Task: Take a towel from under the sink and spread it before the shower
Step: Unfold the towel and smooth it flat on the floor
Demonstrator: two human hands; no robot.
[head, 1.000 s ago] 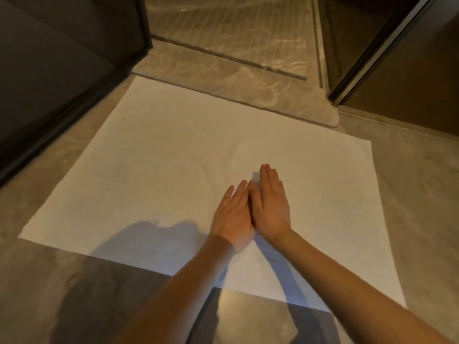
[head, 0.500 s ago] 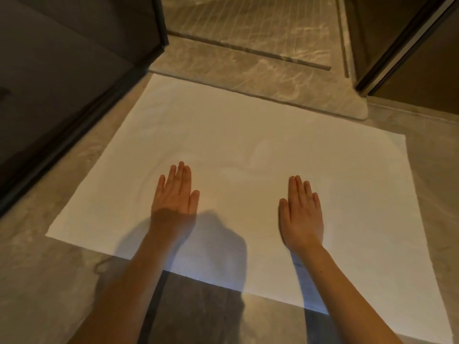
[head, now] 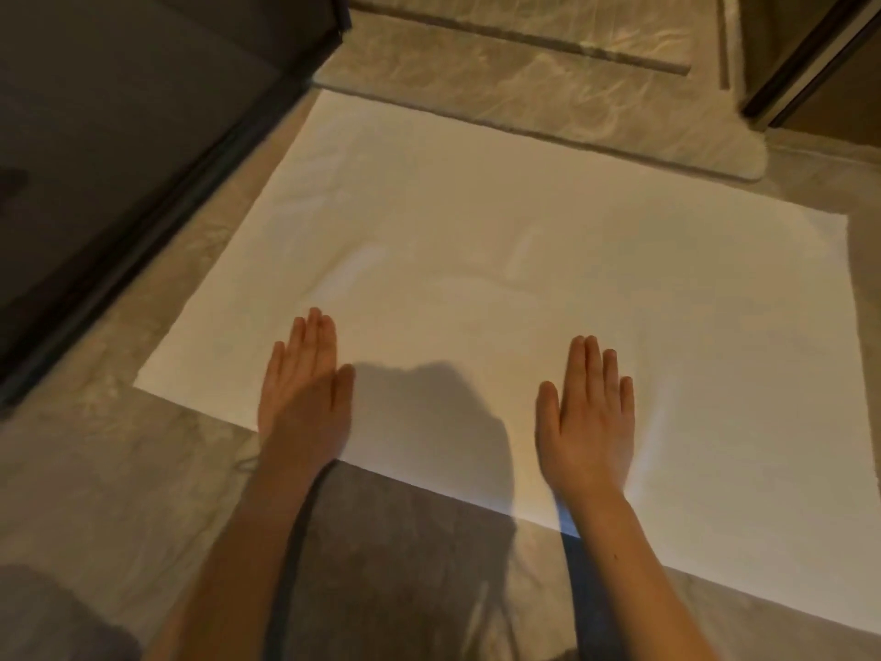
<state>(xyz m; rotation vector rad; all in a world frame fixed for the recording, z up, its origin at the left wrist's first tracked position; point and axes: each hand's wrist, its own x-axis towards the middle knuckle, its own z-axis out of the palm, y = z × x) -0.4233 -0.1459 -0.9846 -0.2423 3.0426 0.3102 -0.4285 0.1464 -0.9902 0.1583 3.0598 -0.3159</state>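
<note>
Your left hand point(head: 305, 384) and right hand point(head: 589, 417) lie flat, fingers straight, gripping nothing, on the near edge of the white rectangular cloth towel point(head: 500, 260), whose long side runs along the marble shower threshold point(head: 548, 102) just beyond.

I find no readable text, label, brand, number or sign on anything in my view here.

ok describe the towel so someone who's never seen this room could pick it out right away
Start at the raised marble shower threshold between the dark frames. Directly before it, flat on the grey stone floor, lies the towel, with the left hand and right hand palms down on it. It is the only plain white rectangle among veined stone.
</note>
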